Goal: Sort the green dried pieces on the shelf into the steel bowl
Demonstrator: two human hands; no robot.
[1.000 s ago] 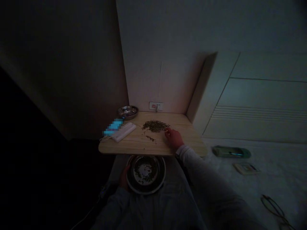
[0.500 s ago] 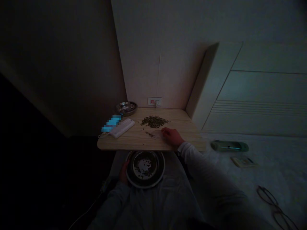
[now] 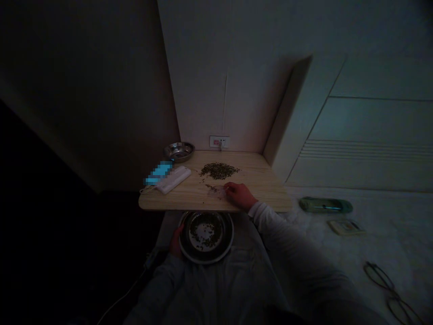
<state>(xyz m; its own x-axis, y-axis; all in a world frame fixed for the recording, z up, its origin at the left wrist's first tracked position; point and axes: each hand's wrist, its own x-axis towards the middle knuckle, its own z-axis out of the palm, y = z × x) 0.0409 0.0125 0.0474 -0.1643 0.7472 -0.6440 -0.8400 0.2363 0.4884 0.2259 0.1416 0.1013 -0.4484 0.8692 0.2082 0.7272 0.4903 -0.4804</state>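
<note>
The room is dim. A pile of small dark green beans lies on a light wooden table. My right hand rests on the table just in front of the pile, its fingers blurred beside a few loose beans. Below the table's front edge, my left hand grips the left rim of a steel bowl that sits on my lap with some beans inside it.
A small steel dish stands at the table's back left. Beside it lie a lit phone and a white power bank. A wall socket is behind. On the bed to the right lie a green case, a card and glasses.
My right hand has slid from the pile's right edge toward me and leftward across the table, with a few loose beans ahead of it. The left hand and bowl stay put.
</note>
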